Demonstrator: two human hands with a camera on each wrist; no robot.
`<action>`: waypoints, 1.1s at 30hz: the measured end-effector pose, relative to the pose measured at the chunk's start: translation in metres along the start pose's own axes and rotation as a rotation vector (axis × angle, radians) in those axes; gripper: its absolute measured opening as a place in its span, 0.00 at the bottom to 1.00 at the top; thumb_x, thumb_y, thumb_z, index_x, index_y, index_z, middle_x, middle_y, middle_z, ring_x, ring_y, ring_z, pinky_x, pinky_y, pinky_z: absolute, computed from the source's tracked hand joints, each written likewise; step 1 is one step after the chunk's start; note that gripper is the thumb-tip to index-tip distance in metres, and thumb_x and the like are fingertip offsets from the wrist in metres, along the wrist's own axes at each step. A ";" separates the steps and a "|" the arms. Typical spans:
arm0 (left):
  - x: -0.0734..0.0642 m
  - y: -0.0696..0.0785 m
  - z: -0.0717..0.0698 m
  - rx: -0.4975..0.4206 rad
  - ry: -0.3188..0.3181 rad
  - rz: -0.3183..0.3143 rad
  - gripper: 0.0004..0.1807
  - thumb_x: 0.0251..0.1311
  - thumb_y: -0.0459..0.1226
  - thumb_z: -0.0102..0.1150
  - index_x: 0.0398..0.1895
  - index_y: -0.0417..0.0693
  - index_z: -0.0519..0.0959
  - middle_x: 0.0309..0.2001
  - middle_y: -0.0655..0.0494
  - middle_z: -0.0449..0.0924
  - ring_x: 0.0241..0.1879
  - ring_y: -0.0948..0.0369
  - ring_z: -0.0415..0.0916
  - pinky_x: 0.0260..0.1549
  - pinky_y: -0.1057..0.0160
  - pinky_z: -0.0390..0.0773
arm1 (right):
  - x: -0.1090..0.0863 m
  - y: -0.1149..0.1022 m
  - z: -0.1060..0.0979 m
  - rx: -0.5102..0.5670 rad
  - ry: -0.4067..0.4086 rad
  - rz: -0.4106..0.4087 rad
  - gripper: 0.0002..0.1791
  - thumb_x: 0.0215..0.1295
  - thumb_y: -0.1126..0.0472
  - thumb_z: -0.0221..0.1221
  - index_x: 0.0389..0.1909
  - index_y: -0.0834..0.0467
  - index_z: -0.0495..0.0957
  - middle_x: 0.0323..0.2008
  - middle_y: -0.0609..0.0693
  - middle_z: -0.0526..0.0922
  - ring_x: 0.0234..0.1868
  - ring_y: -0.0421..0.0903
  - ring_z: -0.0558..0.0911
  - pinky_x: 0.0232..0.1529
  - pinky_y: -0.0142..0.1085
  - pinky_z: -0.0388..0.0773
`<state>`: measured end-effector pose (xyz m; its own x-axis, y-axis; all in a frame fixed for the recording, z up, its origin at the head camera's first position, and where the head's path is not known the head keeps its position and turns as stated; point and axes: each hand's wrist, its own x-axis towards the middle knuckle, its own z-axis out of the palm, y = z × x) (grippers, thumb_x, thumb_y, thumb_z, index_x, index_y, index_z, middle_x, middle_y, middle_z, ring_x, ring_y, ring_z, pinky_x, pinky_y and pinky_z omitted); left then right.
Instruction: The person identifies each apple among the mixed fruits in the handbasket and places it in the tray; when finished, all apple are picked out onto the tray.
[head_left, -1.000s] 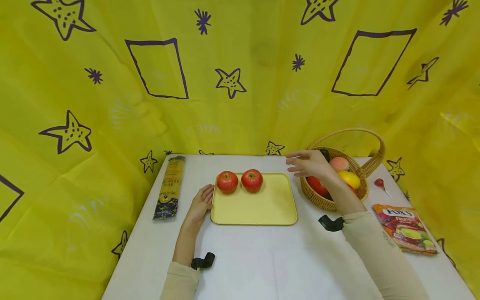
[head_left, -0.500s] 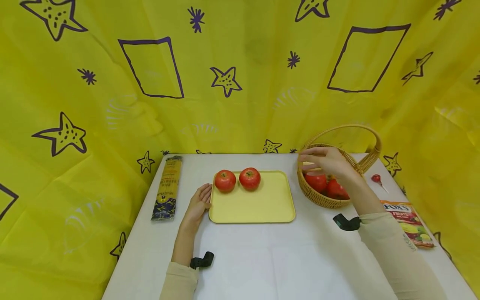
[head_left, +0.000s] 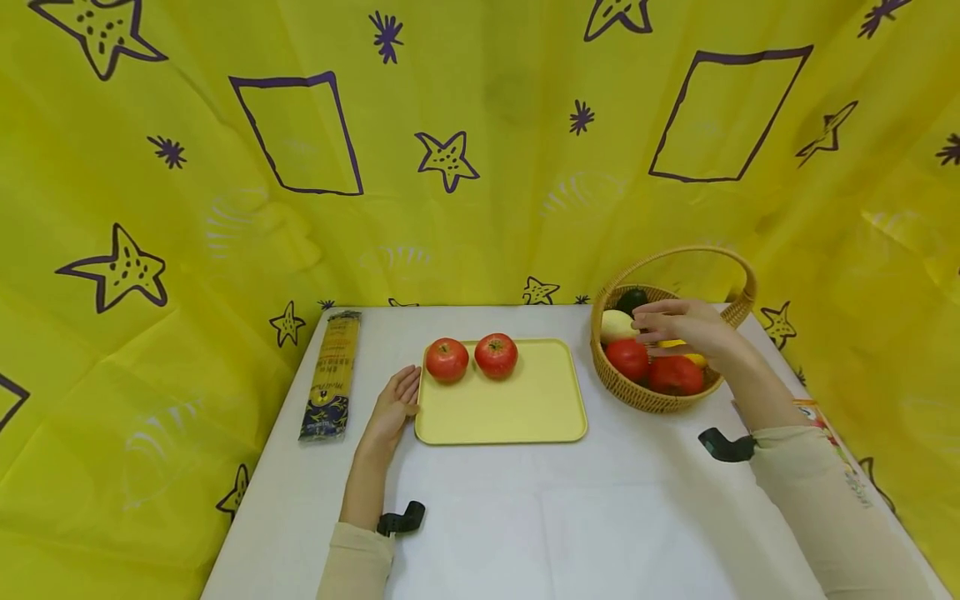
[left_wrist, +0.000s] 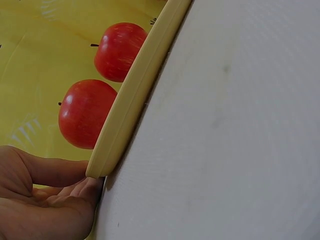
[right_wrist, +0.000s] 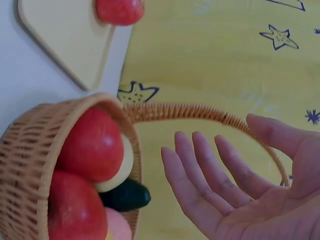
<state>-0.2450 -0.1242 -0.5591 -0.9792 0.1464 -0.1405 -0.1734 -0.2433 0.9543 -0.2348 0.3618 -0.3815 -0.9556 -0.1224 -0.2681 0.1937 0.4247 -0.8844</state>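
Note:
My left hand (head_left: pixel 391 412) rests against the left edge of the yellow tray (head_left: pixel 501 417), its thumb touching the rim in the left wrist view. Two red apples (head_left: pixel 447 360) (head_left: pixel 496 356) sit on the tray near its back left. Over the right side of a wicker basket (head_left: pixel 637 398) hovers my right hand (head_left: pixel 693 329), fingers spread and loosely bent, holding nothing. The basket contains red fruit (head_left: pixel 627 359), a pale round item (head_left: pixel 617 326), a dark green item (head_left: pixel 632 300) and something yellow (head_left: pixel 695 360). A pink fruit (right_wrist: pixel 118 224) shows in the right wrist view.
A yellow-and-blue packet of spaghetti (head_left: pixel 331 375) lies on the left of the white table (head_left: pixel 480 525). A colourful candy bag (head_left: pixel 817 417) is mostly hidden by the right arm. The basket's tall handle (head_left: pixel 678 250) arches up before the yellow curtain (head_left: pixel 510 225).
My right hand has moved rightward across the basket, uncovering the pale and dark green items. Its forearm now hides most of the candy bag. The left hand stays at the tray.

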 end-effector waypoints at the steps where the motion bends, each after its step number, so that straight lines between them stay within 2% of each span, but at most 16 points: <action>1: 0.000 0.000 0.000 -0.001 -0.003 0.001 0.48 0.53 0.08 0.36 0.82 0.32 0.47 0.82 0.35 0.48 0.82 0.45 0.46 0.81 0.53 0.50 | 0.001 0.003 -0.004 0.005 -0.004 0.007 0.35 0.77 0.48 0.59 0.73 0.68 0.66 0.54 0.47 0.86 0.47 0.41 0.89 0.54 0.47 0.88; 4: -0.001 0.001 0.000 -0.011 0.006 -0.005 0.49 0.53 0.08 0.36 0.82 0.33 0.47 0.82 0.36 0.49 0.82 0.46 0.46 0.81 0.54 0.50 | 0.003 0.011 -0.016 0.007 -0.023 0.018 0.36 0.77 0.49 0.59 0.74 0.68 0.65 0.50 0.40 0.87 0.47 0.38 0.88 0.58 0.48 0.86; 7: -0.001 0.001 0.000 -0.018 0.015 -0.008 0.49 0.52 0.08 0.36 0.82 0.34 0.48 0.82 0.36 0.49 0.82 0.46 0.47 0.81 0.54 0.51 | 0.005 0.018 -0.026 -0.016 -0.048 0.019 0.35 0.78 0.50 0.58 0.75 0.67 0.65 0.51 0.39 0.87 0.48 0.37 0.88 0.62 0.51 0.83; 9: -0.001 0.001 -0.001 -0.017 0.015 -0.006 0.50 0.52 0.07 0.36 0.82 0.34 0.48 0.82 0.36 0.49 0.82 0.46 0.47 0.81 0.54 0.51 | 0.005 0.024 -0.032 -0.063 -0.071 0.004 0.34 0.77 0.52 0.59 0.74 0.67 0.65 0.55 0.43 0.86 0.51 0.40 0.87 0.63 0.54 0.82; 14: -0.001 0.000 0.000 -0.019 0.000 0.008 0.49 0.52 0.07 0.36 0.82 0.32 0.47 0.82 0.35 0.48 0.82 0.45 0.46 0.81 0.53 0.49 | 0.009 0.036 -0.046 -0.164 -0.149 -0.011 0.35 0.74 0.54 0.62 0.74 0.67 0.66 0.66 0.58 0.79 0.63 0.56 0.81 0.65 0.60 0.78; 16: -0.002 0.001 0.000 -0.022 -0.001 0.010 0.49 0.52 0.07 0.36 0.82 0.32 0.47 0.82 0.35 0.48 0.82 0.45 0.45 0.81 0.53 0.49 | 0.012 0.041 -0.051 -0.193 -0.184 -0.011 0.35 0.74 0.54 0.62 0.75 0.67 0.66 0.69 0.62 0.76 0.65 0.60 0.78 0.65 0.61 0.79; 21: -0.002 0.000 0.000 -0.018 -0.007 0.004 0.48 0.53 0.08 0.36 0.82 0.32 0.47 0.82 0.35 0.48 0.82 0.45 0.45 0.81 0.53 0.49 | 0.021 0.049 -0.064 -0.313 -0.270 -0.021 0.36 0.72 0.55 0.65 0.74 0.68 0.67 0.72 0.67 0.71 0.65 0.57 0.78 0.61 0.56 0.83; 25: -0.002 0.001 -0.001 -0.015 -0.002 -0.001 0.48 0.53 0.08 0.36 0.82 0.32 0.47 0.82 0.35 0.48 0.82 0.45 0.45 0.81 0.53 0.49 | 0.027 0.049 -0.073 -0.379 -0.346 -0.006 0.37 0.69 0.54 0.67 0.74 0.67 0.68 0.72 0.67 0.70 0.65 0.57 0.76 0.60 0.53 0.83; 28: -0.002 0.001 -0.001 -0.024 -0.003 0.004 0.49 0.53 0.07 0.36 0.82 0.32 0.46 0.82 0.34 0.47 0.82 0.45 0.45 0.81 0.52 0.48 | 0.032 0.049 -0.077 -0.368 -0.392 0.008 0.39 0.68 0.56 0.68 0.75 0.66 0.66 0.73 0.66 0.69 0.66 0.59 0.75 0.59 0.52 0.82; 33: -0.002 0.001 0.000 -0.037 -0.008 -0.001 0.49 0.52 0.07 0.36 0.82 0.32 0.46 0.82 0.35 0.47 0.82 0.45 0.45 0.81 0.53 0.49 | 0.038 0.051 -0.079 -0.286 -0.490 0.028 0.42 0.67 0.62 0.68 0.76 0.70 0.61 0.74 0.70 0.67 0.71 0.65 0.72 0.59 0.48 0.84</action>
<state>-0.2433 -0.1251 -0.5581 -0.9782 0.1539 -0.1396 -0.1785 -0.2786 0.9437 -0.2794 0.4498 -0.4062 -0.7232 -0.4805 -0.4962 0.0846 0.6513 -0.7541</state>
